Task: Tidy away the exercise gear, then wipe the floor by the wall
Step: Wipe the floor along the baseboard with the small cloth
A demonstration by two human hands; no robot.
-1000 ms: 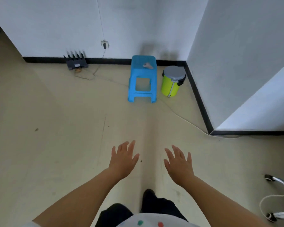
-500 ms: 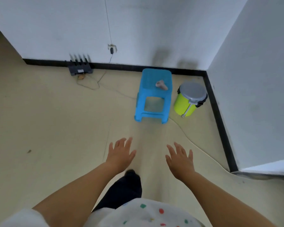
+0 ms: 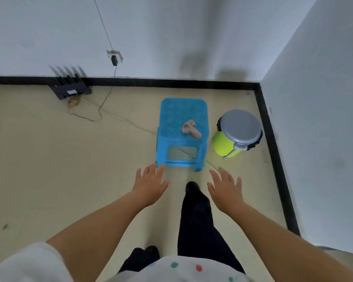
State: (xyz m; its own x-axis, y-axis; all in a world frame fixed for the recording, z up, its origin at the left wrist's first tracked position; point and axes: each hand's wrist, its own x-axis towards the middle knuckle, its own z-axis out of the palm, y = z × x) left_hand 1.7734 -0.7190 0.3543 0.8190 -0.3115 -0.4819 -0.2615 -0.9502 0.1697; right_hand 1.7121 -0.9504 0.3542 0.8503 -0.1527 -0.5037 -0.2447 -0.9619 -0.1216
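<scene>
Blue plastic stool (image 3: 182,131) looks bigger and closer than a moment ago, so the person has walked up to it. A small crumpled rag (image 3: 190,130) lies on top of the stool, maybe for wiping the floor (image 3: 49,159) by the wall (image 3: 171,37). No exercise gear shows. Left hand (image 3: 150,185) and right hand (image 3: 225,190) hang just in front of the stool, each grip spread wide, holding nothing.
</scene>
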